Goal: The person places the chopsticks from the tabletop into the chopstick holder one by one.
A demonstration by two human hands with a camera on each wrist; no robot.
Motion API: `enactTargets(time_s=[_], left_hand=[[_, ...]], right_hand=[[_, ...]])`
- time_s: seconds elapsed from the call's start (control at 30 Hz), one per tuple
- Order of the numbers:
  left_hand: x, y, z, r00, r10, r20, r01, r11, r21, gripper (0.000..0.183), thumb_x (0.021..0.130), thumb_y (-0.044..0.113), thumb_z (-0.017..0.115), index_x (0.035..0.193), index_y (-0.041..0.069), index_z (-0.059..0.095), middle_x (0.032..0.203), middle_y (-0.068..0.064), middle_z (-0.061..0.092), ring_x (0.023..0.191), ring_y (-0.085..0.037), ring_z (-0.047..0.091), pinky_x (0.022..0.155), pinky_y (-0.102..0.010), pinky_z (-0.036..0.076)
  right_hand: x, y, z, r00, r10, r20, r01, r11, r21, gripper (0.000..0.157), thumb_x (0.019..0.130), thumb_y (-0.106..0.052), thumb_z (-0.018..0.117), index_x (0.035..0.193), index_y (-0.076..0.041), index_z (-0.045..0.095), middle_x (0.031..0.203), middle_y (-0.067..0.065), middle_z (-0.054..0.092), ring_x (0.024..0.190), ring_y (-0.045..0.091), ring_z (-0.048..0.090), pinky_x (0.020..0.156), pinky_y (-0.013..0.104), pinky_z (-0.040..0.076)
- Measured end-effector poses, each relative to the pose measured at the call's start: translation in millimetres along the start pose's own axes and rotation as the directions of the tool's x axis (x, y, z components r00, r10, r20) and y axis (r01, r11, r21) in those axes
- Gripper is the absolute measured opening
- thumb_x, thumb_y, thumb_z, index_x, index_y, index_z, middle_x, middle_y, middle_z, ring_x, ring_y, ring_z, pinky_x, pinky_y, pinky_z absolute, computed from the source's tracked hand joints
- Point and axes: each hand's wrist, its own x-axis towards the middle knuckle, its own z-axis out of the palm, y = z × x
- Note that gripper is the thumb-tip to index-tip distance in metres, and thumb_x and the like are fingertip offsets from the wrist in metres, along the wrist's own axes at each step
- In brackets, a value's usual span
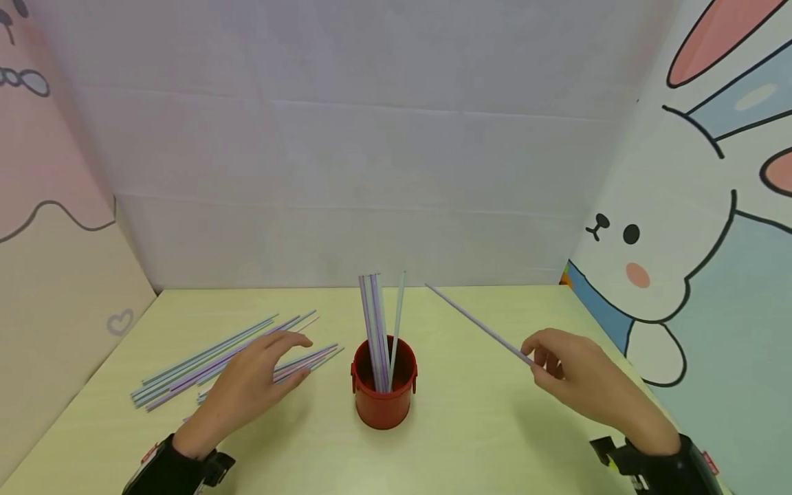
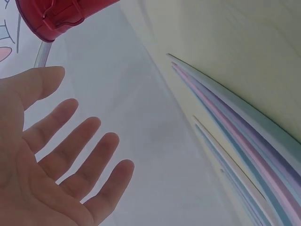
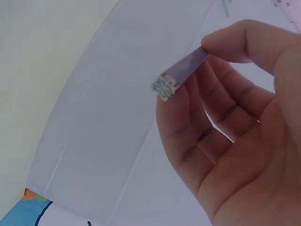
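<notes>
My right hand (image 1: 575,377) pinches one end of a thin purple stick (image 1: 476,322) between thumb and fingers. The stick slants up and left over the table. In the right wrist view, the near end of the purple stick (image 3: 181,70) looks pale and rough. Over a loose pile of pastel sticks (image 1: 210,357) hovers my left hand (image 1: 250,375), fingers spread and nothing in its grasp. A red bucket (image 1: 382,410) stands between the hands with several upright sticks (image 1: 374,323) inside. One pale green stick (image 1: 397,316) leans apart from that bunch.
The pale yellow table (image 1: 452,440) meets a white back wall (image 1: 346,151). A side panel with a cartoon rabbit (image 1: 674,254) borders the right, and a pink and cream panel (image 1: 56,275) borders the left. Dark wrist straps (image 1: 668,467) sit on both forearms.
</notes>
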Motion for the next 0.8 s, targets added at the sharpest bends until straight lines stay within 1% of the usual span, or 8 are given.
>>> enactTargets(time_s=[0.2,0.3,0.4,0.53,0.6,0.7,0.73,0.8], left_hand=[[6.7,7.4,-8.4,1.0,0.008,-0.03,-0.009,0.999,-0.036,0.036,0.083,0.029,0.074,0.115,0.025,0.06,0.115,0.012,0.058,0.108,-0.012,0.055,0.083,-0.04,0.051],[11.2,13.0,-13.8,0.998,0.012,-0.058,-0.015,0.999,-0.05,0.033,0.084,0.029,0.073,0.115,0.026,0.06,0.113,0.014,0.058,0.106,-0.009,0.055,0.081,-0.038,0.052],[16.4,20.3,-18.6,0.996,0.022,-0.092,-0.028,0.998,-0.061,0.032,0.085,0.029,0.073,0.115,0.027,0.06,0.113,0.014,0.058,0.106,-0.008,0.054,0.079,-0.036,0.052],[23.3,34.5,-24.2,0.993,0.041,-0.115,-0.051,0.995,-0.084,0.031,0.086,0.029,0.072,0.115,0.028,0.061,0.115,0.016,0.057,0.108,-0.007,0.053,0.083,-0.037,0.051],[26.9,43.0,-26.6,0.991,0.06,-0.118,-0.071,0.993,-0.09,0.03,0.086,0.027,0.071,0.114,0.029,0.061,0.114,0.017,0.058,0.107,-0.007,0.053,0.082,-0.036,0.051],[31.4,55.0,-29.6,0.987,0.091,-0.131,-0.102,0.992,-0.076,0.028,0.085,0.02,0.069,0.11,0.03,0.063,0.11,0.017,0.059,0.102,-0.008,0.055,0.074,-0.033,0.051],[32.7,58.7,-30.5,0.986,0.095,-0.138,-0.106,0.992,-0.07,0.027,0.084,0.018,0.067,0.108,0.03,0.063,0.108,0.017,0.06,0.098,-0.008,0.055,0.068,-0.031,0.05],[34.6,65.1,-32.4,0.983,0.098,-0.154,-0.109,0.992,-0.064,0.027,0.083,0.014,0.066,0.105,0.03,0.065,0.104,0.018,0.06,0.091,-0.006,0.056,0.062,-0.029,0.048]], right_hand=[[6,-30,2.9,0.987,-0.161,0.001,0.161,0.986,0.047,0.036,0.079,0.0,0.069,0.102,-0.025,0.058,0.081,-0.019,0.05,0.065,-0.003,0.046,0.052,0.016,0.043],[11,-41,5.6,0.977,-0.212,0.018,0.21,0.975,0.078,0.035,0.079,-0.001,0.067,0.102,-0.027,0.058,0.082,-0.019,0.049,0.065,-0.003,0.046,0.051,0.015,0.042],[17,-51,9.1,0.973,-0.226,0.05,0.22,0.971,0.098,0.033,0.081,-0.003,0.066,0.1,-0.028,0.059,0.081,-0.02,0.049,0.064,-0.003,0.045,0.051,0.015,0.042],[26,-63,15.2,0.972,-0.208,0.108,0.198,0.975,0.098,0.028,0.082,-0.005,0.065,0.097,-0.029,0.06,0.08,-0.02,0.049,0.061,-0.003,0.044,0.052,0.016,0.043],[31,-69,18.4,0.971,-0.188,0.147,0.175,0.98,0.095,0.025,0.083,-0.008,0.065,0.096,-0.029,0.061,0.08,-0.019,0.049,0.062,-0.002,0.045,0.053,0.017,0.044],[39,-75,23.7,0.968,-0.166,0.188,0.155,0.985,0.073,0.022,0.084,-0.01,0.064,0.096,-0.029,0.061,0.081,-0.019,0.049,0.063,-0.001,0.046,0.055,0.017,0.045],[41,-77,25.3,0.967,-0.16,0.199,0.15,0.986,0.067,0.021,0.084,-0.011,0.064,0.095,-0.029,0.062,0.081,-0.019,0.049,0.063,-0.001,0.046,0.056,0.018,0.045],[44,-80,28.6,0.965,-0.157,0.211,0.15,0.987,0.052,0.019,0.085,-0.012,0.064,0.094,-0.028,0.063,0.082,-0.019,0.05,0.066,0.0,0.047,0.057,0.018,0.045]])
